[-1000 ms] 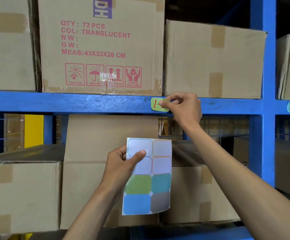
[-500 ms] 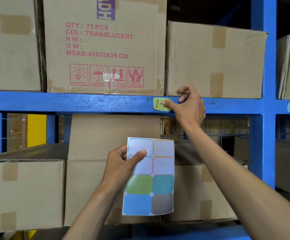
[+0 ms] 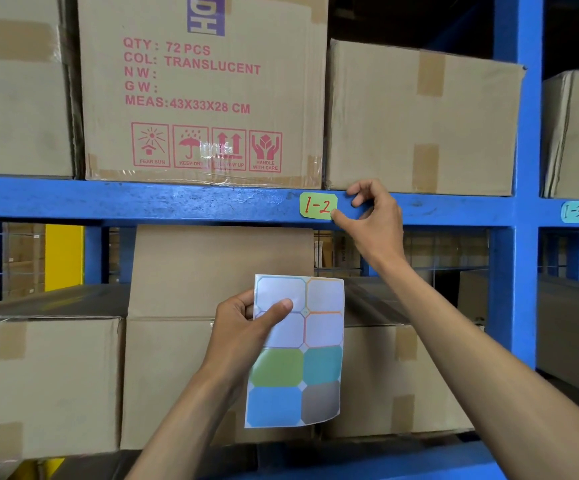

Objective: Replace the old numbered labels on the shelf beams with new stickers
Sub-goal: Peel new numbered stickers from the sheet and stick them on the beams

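A yellow-green label (image 3: pixel 317 205) reading "1-2" in red is stuck on the blue shelf beam (image 3: pixel 142 200). My right hand (image 3: pixel 372 220) is just right of it, thumb tip touching the label's lower right corner, the other fingers curled and apart, holding nothing. My left hand (image 3: pixel 243 329) pinches a sticker sheet (image 3: pixel 296 351) below the beam; its upper cells are peeled and white, while green, teal, blue and grey stickers fill the lower half. A teal label (image 3: pixel 574 212) reading "1-3" sits on the beam in the bay to the right.
Cardboard boxes fill the shelves: a printed box (image 3: pixel 201 91) and a plain box (image 3: pixel 419 119) above the beam, more boxes (image 3: pixel 45 386) below. A blue upright post (image 3: pixel 514 168) divides the bays on the right. A yellow column (image 3: pixel 63 252) shows behind at left.
My right hand has slid right off the label, uncovering the full "1-2". Earlier its fingers pressed on the label's right part. The left hand still holds the sheet.
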`<state>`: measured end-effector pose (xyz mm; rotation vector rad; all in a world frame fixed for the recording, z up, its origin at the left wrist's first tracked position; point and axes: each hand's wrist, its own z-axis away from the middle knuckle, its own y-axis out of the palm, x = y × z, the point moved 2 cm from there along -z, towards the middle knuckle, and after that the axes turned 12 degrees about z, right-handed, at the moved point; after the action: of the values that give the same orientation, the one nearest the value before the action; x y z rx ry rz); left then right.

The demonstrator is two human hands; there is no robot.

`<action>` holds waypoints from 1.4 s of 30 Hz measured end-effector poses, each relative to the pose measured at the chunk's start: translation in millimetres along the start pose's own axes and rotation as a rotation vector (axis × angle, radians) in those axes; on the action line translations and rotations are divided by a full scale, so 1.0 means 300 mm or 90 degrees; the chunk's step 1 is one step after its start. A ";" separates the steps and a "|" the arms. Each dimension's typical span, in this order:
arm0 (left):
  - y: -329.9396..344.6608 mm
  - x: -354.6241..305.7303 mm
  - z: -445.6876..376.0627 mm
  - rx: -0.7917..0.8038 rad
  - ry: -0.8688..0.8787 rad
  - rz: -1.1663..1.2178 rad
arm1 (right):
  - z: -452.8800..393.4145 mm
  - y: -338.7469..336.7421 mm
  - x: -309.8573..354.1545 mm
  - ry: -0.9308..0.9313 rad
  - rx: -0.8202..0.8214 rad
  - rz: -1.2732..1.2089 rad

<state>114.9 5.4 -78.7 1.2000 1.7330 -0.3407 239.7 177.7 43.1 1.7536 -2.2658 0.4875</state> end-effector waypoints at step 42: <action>-0.021 0.047 0.040 -0.010 -0.026 0.005 | -0.021 0.076 0.119 0.145 0.020 0.220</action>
<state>115.5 2.2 -98.0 1.1805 1.6923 -0.3440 208.3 153.6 59.9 1.2434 -2.4070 0.7505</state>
